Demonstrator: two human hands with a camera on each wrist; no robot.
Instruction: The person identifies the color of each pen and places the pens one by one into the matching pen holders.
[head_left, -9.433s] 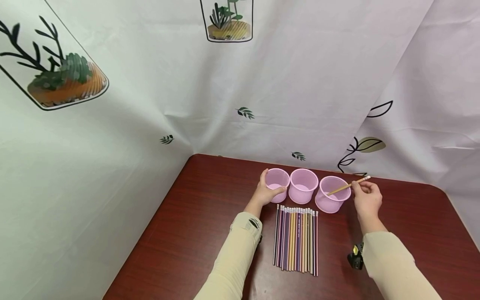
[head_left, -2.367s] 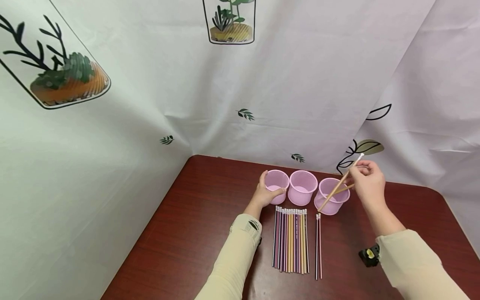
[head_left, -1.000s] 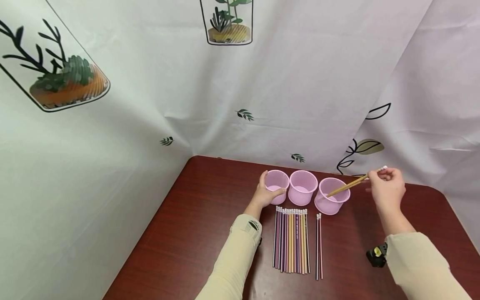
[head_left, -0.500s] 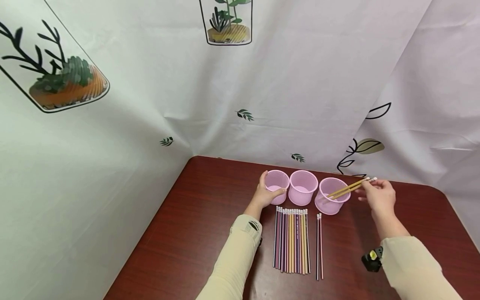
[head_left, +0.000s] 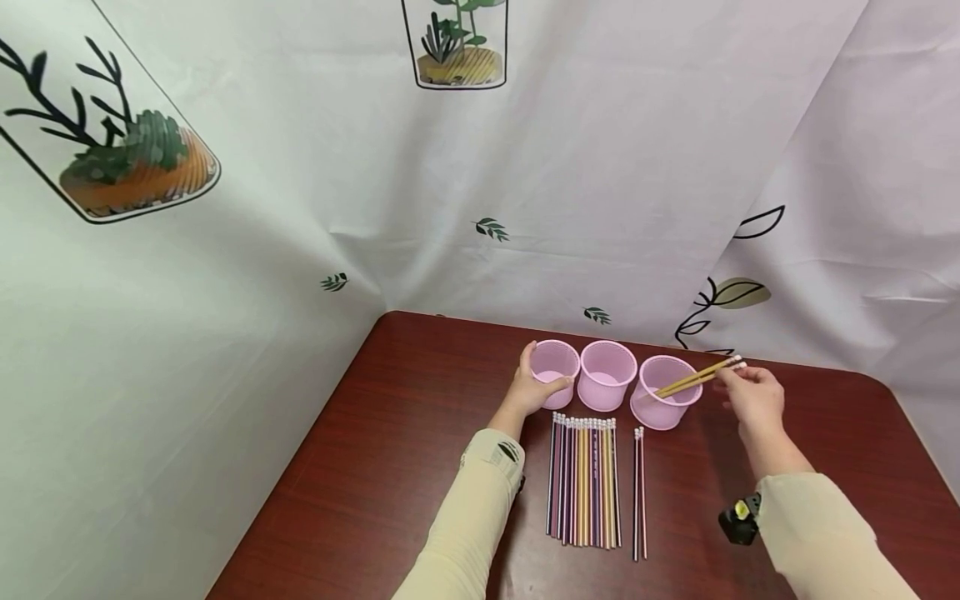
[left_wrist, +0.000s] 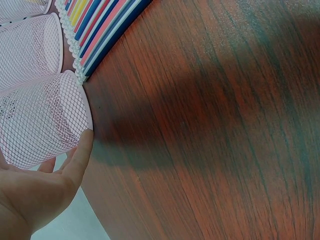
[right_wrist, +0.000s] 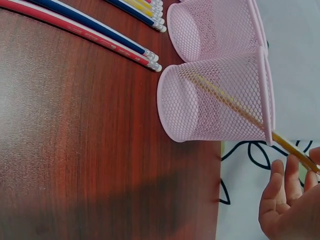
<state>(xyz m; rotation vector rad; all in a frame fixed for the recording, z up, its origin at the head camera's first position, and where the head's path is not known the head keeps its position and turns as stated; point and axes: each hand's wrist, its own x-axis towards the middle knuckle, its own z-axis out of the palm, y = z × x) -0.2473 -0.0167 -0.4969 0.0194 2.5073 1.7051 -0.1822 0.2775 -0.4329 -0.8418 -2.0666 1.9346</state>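
Note:
My left hand grips the leftmost pink mesh pencil cup, thumb and fingers around its rim. In the left wrist view, a finger presses that cup's rim. Two yellow pencils lean inside the rightmost pink cup, eraser ends sticking out over its right rim. Beside them, my right hand pinches one yellow pencil near its eraser. From the right wrist, this pencil slants out of the mesh cup, its eraser end partly hidden by the fingers. Between the two stands the middle pink cup.
A row of several striped and yellow pencils lies in front of the cups, erasers toward them. Two more pencils, one dark and one pink, lie apart to its right. The brown table meets a patterned cloth behind.
The right hand carried a second yellow pencil from above the table into the rightmost cup, then shifted left and down toward its rim. Two pencils now lie apart from the row. The left hand stayed.

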